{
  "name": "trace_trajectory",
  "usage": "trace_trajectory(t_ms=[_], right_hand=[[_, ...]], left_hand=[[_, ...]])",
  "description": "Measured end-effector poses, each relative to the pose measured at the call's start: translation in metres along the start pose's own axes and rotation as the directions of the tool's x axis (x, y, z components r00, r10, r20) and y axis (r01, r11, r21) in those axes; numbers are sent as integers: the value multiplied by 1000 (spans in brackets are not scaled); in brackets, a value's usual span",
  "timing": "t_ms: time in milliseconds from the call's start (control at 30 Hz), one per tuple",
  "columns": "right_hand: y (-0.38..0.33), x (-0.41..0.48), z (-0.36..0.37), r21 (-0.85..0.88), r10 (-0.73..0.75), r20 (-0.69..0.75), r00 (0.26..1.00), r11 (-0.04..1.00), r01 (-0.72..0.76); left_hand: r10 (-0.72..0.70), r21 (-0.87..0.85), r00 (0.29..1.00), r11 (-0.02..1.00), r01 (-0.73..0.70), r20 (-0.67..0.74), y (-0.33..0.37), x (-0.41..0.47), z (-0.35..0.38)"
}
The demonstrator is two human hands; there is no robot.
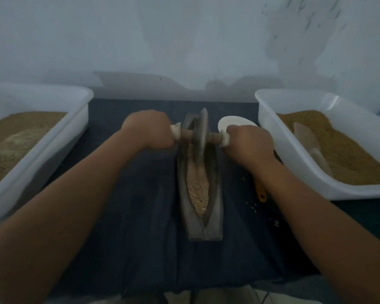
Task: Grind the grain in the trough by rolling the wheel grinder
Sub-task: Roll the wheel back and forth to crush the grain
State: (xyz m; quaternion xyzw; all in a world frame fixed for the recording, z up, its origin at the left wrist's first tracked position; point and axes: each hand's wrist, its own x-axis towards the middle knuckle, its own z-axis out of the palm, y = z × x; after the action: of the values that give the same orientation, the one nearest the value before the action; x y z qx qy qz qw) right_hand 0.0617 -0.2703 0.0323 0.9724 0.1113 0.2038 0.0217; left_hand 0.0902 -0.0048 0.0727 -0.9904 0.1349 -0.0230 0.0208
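Grips the wheel grinder (200, 132) by both axle ends, left hand (149, 130) and right hand (248, 143) each curled round one, probably to press evenly and keep the disc upright. Stands in the far half of the trough (215, 216), grain (198, 189) lying nearer. Lies with trough length running away from the body, axle crosswise.

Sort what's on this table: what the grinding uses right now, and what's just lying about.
In use: wheel grinder; trough; grain; left hand and right hand, gripping the grinder's handles.

Lying about: plate; yellow-handled tool; left tub; right tub; scoop in the right tub.
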Motion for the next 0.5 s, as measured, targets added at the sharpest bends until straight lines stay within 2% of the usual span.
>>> trace_trajectory(t_ms=[67,133,200,267,333,400,433,500], right_hand=[[-2,13,1,20,28,9,1000,999,-28],[2,14,-1,60,41,147,988,997,-51],[6,-6,-8,79,21,341,940,996,-50],[8,-39,-23,133,-74,446,892,991,16],[6,-57,-40,202,-144,483,864,978,50],[6,-45,-38,205,-141,525,839,978,36],[5,-32,-30,162,-103,509,855,987,22],[3,6,-11,58,-2,375,927,998,-22]], left_hand=[[-28,16,999,999,29,-46,4,3,-2],[-13,40,998,999,16,-64,9,-8,-3],[68,13,996,998,-68,55,8,-31,-1],[153,-32,971,988,-150,181,0,-61,9],[190,-36,964,982,-186,186,-7,-77,20],[177,-41,972,984,-173,156,-9,-69,26],[150,-39,980,989,-146,129,-8,-56,25],[61,-1,998,998,-61,16,-8,-21,20]])
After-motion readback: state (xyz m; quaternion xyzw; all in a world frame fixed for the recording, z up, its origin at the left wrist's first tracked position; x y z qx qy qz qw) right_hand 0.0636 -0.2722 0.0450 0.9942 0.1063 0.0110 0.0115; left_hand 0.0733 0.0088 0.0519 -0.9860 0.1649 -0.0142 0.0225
